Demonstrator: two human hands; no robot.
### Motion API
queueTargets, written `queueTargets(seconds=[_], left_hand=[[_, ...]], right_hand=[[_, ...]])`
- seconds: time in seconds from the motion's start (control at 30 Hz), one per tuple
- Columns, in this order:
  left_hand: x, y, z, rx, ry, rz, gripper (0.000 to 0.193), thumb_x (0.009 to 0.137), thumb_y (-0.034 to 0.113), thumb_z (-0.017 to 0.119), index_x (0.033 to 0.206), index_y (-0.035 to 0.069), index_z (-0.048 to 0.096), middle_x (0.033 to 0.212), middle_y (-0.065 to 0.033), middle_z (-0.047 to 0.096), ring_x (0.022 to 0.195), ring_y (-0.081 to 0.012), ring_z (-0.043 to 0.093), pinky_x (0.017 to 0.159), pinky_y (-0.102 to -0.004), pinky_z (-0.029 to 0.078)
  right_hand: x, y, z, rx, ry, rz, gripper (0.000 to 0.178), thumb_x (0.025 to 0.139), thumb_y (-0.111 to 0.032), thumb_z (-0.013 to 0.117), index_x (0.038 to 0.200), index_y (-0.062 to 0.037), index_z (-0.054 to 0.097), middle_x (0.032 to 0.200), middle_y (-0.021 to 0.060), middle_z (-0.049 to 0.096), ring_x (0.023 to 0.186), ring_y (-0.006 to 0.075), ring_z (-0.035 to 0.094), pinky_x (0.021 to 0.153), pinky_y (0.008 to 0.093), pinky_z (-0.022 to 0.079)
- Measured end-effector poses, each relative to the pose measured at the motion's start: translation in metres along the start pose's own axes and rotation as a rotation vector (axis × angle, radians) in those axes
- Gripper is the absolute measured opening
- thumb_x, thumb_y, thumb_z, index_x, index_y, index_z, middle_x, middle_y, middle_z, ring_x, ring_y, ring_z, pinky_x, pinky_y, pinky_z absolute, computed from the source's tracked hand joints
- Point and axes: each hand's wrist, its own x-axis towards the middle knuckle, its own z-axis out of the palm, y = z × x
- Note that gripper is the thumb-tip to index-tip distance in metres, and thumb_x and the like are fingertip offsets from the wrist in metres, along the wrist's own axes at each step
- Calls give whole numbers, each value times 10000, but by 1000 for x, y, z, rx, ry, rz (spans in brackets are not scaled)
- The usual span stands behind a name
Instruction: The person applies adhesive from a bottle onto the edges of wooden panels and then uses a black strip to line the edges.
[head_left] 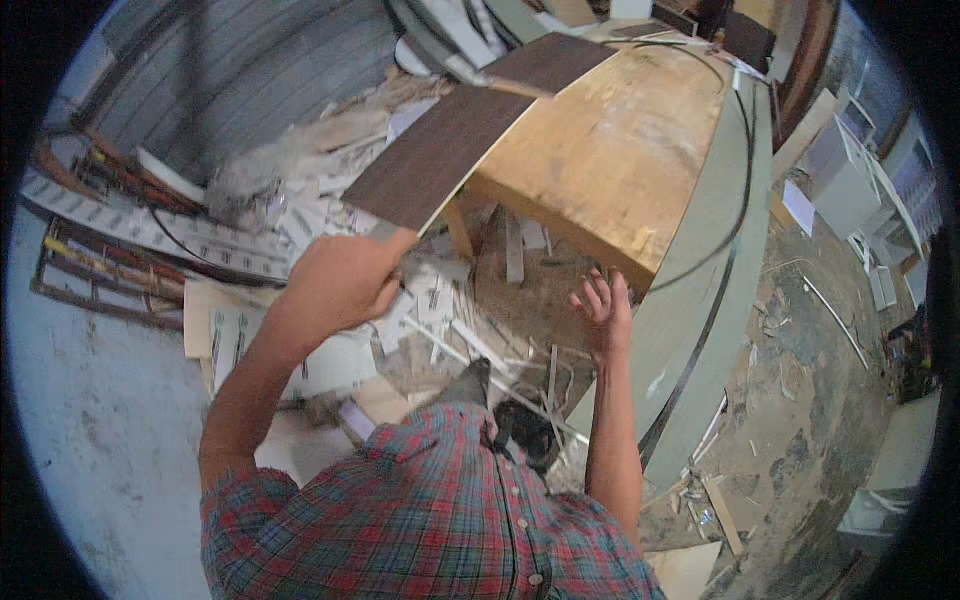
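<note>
My left hand [340,282] is closed on the near corner of a long dark brown panel [470,145]. The panel lies along the left side of a light wooden worktable [620,130], and its near end juts out past the table edge. My right hand [604,308] is just below the near right corner of the tabletop. Its fingers are slightly curled and apart, and nothing shows in them. Whether a fingertip touches the table edge, I cannot tell.
Right of the table runs a long grey-green board [680,310] with a black cable [750,170] over it. Offcuts and scraps [440,320] litter the floor around my feet. A metal rack [110,270] stands at the left, and white panels [850,175] lean at the far right.
</note>
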Motion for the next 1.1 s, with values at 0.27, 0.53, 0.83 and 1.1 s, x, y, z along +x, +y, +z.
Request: queueTargets(seconds=[0.27,0.53,0.83,1.1], left_hand=[[-116,-97,155,-308,-264,-306,445,837,284,633,1265,176,573,814,-161,688,785,-360,674,733,-497,523],[-171,-257,227,-414,18,-464,349,782,217,684,1117,128,644,883,-114,699,842,-322,669,745,-460,515],[-172,-488,188,-97,199,-509,314,779,165,726,1080,101,666,844,-113,688,754,-316,645,703,-441,497],[-85,-637,175,176,526,-324,324,817,156,730,1130,134,648,675,-47,508,698,-254,527,652,-417,439]], right_hand=[[55,83,-50,426,76,83,286,970,-343,518,1011,-71,595,928,65,619,775,183,573,674,315,487],[127,124,5,120,417,36,203,955,-280,533,853,-115,593,648,-23,527,575,95,504,504,218,411],[183,163,128,0,473,-79,171,968,-259,551,970,-94,595,790,1,599,626,123,538,567,243,440],[221,178,164,12,348,-201,153,960,-184,545,942,-39,590,738,16,580,620,106,541,546,214,461]])
